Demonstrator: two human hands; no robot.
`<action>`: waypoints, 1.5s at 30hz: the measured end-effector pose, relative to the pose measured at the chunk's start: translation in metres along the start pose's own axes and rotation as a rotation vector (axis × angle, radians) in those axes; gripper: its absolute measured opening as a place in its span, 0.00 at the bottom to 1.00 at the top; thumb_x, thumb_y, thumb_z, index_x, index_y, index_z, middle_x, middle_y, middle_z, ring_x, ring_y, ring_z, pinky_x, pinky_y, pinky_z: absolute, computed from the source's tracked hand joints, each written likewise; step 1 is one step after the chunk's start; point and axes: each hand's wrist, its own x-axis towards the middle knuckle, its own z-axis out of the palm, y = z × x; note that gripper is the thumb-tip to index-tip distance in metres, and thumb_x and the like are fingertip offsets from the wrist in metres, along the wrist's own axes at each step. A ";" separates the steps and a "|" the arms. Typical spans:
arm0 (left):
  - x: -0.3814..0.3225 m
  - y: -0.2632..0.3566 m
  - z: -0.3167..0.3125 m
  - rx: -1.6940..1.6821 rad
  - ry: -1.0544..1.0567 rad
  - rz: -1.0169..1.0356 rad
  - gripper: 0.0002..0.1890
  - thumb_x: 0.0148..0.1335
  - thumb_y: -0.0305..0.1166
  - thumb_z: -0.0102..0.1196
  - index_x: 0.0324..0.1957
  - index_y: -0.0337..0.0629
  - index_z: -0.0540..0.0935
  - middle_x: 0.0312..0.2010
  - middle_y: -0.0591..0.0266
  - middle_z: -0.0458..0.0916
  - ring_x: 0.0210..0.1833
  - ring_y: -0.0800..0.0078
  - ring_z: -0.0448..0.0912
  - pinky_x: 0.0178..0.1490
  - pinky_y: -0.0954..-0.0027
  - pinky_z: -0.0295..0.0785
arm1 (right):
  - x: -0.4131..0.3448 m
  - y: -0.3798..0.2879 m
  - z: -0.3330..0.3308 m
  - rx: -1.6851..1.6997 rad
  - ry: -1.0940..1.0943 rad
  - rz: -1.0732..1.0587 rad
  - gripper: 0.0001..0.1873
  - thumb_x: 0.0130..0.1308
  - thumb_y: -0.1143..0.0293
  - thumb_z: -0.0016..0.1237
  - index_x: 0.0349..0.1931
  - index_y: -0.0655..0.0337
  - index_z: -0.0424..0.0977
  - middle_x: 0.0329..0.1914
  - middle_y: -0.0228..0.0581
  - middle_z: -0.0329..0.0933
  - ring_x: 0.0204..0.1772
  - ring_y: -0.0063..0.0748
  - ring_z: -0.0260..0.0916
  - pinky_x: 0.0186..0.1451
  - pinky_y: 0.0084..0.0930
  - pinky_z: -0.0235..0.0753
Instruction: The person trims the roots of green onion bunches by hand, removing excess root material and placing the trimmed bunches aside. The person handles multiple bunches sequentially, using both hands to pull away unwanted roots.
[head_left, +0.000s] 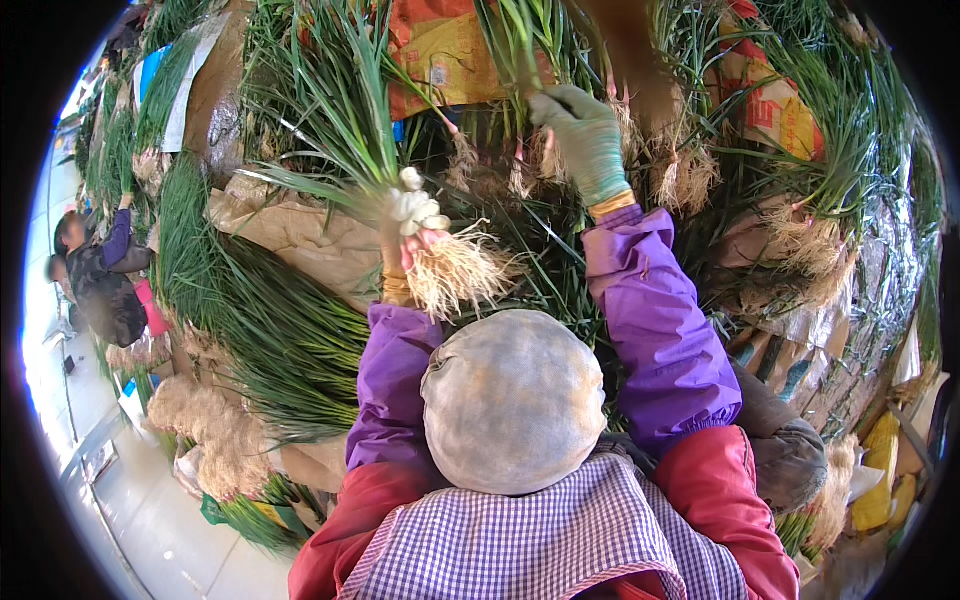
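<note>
My left hand (388, 244), partly blurred, is closed around a bunch of green garlic plants (375, 127). Their long leaves fan upward, while pinkish bulb ends and a thick tuft of pale roots (465, 270) point to the lower right. Whitish rounded shapes sit at the stem bases; I cannot tell whether they are fingers or bulbs. In a green glove, my right hand (583, 131) reaches farther forward, its fingertips pinching the green stem of another plant (525, 67). Loose plants with pink bulb ends and roots (519, 172) lie just beyond and beside it.
A stack of long green leaves (300, 337) lies to the left by brown sheeting (307, 232). Red and yellow printed sacks (450, 67) are at the front. Root bundles (214, 427) stand lower left. A person (105, 277) sits at far left. A round grey cloth-covered thing (514, 401) lies between my arms.
</note>
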 end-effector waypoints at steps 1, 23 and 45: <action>0.001 -0.001 -0.002 0.041 -0.050 0.047 0.14 0.67 0.45 0.47 0.40 0.45 0.71 0.22 0.72 0.66 0.25 0.77 0.65 0.34 0.74 0.63 | -0.010 -0.031 0.018 -0.101 -0.042 0.041 0.11 0.61 0.61 0.55 0.38 0.57 0.79 0.31 0.34 0.80 0.33 0.22 0.76 0.37 0.21 0.77; -0.027 0.074 0.154 0.299 -0.385 0.191 0.12 0.66 0.31 0.43 0.49 0.39 0.73 0.14 0.76 0.66 0.17 0.83 0.66 0.40 0.72 0.67 | 0.004 -0.039 -0.059 -0.554 0.321 -0.432 0.06 0.60 0.67 0.55 0.37 0.56 0.78 0.31 0.32 0.80 0.32 0.27 0.77 0.36 0.21 0.79; 0.036 -0.067 0.030 0.841 0.477 0.172 0.25 0.66 0.36 0.51 0.62 0.37 0.68 0.38 0.58 0.80 0.25 0.77 0.76 0.23 0.78 0.74 | 0.036 -0.039 -0.030 -0.740 -0.107 0.286 0.18 0.63 0.58 0.51 0.49 0.58 0.74 0.31 0.35 0.81 0.38 0.28 0.79 0.44 0.34 0.75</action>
